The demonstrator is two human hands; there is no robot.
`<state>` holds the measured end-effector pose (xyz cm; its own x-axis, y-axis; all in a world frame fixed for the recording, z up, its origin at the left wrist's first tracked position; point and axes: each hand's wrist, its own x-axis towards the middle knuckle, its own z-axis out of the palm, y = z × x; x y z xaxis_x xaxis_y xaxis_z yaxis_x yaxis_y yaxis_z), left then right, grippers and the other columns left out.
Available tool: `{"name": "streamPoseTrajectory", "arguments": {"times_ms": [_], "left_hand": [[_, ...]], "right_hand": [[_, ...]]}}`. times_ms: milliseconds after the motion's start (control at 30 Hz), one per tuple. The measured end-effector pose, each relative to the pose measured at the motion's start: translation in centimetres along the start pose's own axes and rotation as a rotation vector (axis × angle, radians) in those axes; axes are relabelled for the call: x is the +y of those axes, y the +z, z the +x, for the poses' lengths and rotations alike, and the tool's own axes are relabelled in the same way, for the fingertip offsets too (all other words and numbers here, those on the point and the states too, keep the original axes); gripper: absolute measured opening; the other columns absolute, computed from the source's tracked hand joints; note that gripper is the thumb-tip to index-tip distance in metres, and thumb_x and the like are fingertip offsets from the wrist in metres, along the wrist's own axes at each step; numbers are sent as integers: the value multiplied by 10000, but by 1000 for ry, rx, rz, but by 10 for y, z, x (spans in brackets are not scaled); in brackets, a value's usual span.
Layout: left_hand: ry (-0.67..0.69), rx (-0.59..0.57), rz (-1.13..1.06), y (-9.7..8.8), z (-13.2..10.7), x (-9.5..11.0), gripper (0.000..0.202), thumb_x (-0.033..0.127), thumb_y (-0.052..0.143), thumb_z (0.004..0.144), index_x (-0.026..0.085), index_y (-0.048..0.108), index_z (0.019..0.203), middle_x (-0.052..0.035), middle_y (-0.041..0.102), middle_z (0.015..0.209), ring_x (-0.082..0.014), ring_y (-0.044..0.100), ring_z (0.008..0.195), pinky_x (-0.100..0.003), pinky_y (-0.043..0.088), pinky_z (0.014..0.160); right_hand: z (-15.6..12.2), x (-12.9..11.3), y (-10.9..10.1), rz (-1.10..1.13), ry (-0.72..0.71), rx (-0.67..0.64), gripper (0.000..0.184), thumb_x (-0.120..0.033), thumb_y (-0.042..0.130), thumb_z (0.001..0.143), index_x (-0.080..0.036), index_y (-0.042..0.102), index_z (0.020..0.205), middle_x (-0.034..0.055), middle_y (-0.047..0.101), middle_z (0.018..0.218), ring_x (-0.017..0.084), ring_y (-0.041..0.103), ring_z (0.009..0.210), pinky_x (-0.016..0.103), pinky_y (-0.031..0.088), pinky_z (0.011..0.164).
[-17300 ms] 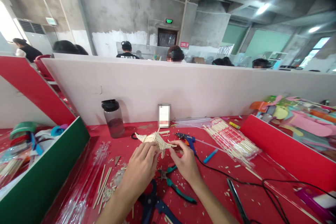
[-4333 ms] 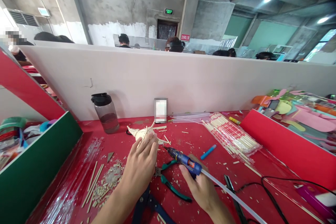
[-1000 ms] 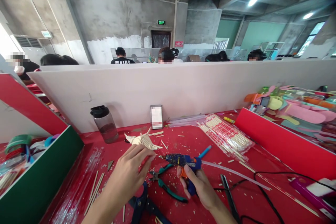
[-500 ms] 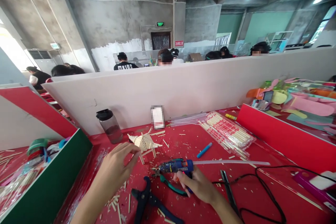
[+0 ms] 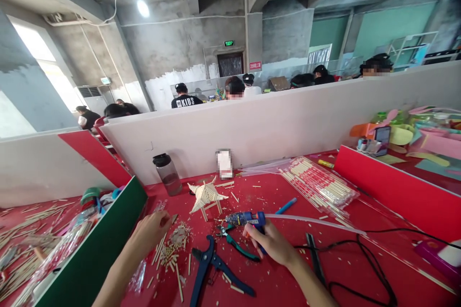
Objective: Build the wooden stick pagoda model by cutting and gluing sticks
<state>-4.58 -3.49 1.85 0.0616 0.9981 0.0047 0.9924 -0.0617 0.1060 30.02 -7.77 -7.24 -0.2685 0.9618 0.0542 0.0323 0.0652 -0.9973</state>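
Note:
My right hand point(image 5: 275, 244) is wrapped round a blue hot glue gun point(image 5: 243, 219), its nozzle pointing left and a long clear glue stick point(image 5: 317, 220) trailing from its back. My left hand point(image 5: 154, 225) hovers at the left, fingers curled together; anything between the fingertips is too small to make out. Beside it lies a pile of stick offcuts point(image 5: 173, 249). A small pavilion model point(image 5: 207, 195) made of wooden sticks, with upturned roof corners, stands on legs beyond the nozzle. Green-handled pliers point(image 5: 239, 245) lie under the gun, and a dark blue cutter point(image 5: 212, 268) lies nearer me.
A water bottle point(image 5: 167, 173) and a phone point(image 5: 224, 163) stand by the white partition point(image 5: 252, 127). Packs of sticks point(image 5: 320, 184), a blue pen point(image 5: 286, 206) and a black cable point(image 5: 374, 268) lie on the right. A green divider point(image 5: 97, 244) borders the left. Several people sit beyond.
My left hand has drawn back from beside the pavilion model toward the offcut pile, its fingers curling in. My right hand still holds the glue gun. The view has turned slightly left.

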Motion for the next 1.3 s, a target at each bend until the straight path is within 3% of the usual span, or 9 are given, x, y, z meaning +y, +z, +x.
{"name": "streamPoseTrajectory", "arguments": {"times_ms": [167,433,633,967,1100,1300], "left_hand": [[-10,-23,7,7,0,-13,228,334,478,886,204,618,762,-26,726,771,-176,642,693,-244,345,600],[17,-14,-104,4,-6,-9,177,322,523,838,206,647,790,-27,745,799,-195,671,744,-248,375,629],[26,28,-232,22,-2,-19,301,430,486,850,190,649,772,-32,698,691,-193,619,639,-266,349,590],[24,16,-507,49,6,-36,425,539,563,746,149,716,816,-88,755,782,-242,679,749,-277,459,659],[45,-1,-627,53,6,-37,464,600,625,710,146,693,771,-88,739,745,-232,672,715,-285,490,664],[65,-10,-722,54,3,-38,416,567,672,731,155,666,788,-64,716,717,-213,658,686,-289,490,658]], "right_hand": [[0,-1,0,-56,-1,-7,519,-658,516,912,-159,645,856,-70,504,567,92,500,406,194,388,410],[-2,-5,1,-83,-24,-35,493,-635,504,933,-166,639,863,-78,493,548,86,481,387,193,390,421],[-1,-2,-1,-81,-14,-53,506,-651,504,924,-168,638,851,-71,497,554,88,490,384,195,387,414],[-2,-6,-4,-127,1,-67,511,-661,486,921,-175,635,870,-55,512,581,98,508,405,209,388,418],[-3,-8,-3,-119,5,-67,504,-659,493,914,-176,627,861,-56,505,591,96,499,410,211,391,417],[-3,-9,-4,-132,-1,-73,489,-640,487,925,-176,626,859,-56,509,591,99,505,416,212,396,421]]}}
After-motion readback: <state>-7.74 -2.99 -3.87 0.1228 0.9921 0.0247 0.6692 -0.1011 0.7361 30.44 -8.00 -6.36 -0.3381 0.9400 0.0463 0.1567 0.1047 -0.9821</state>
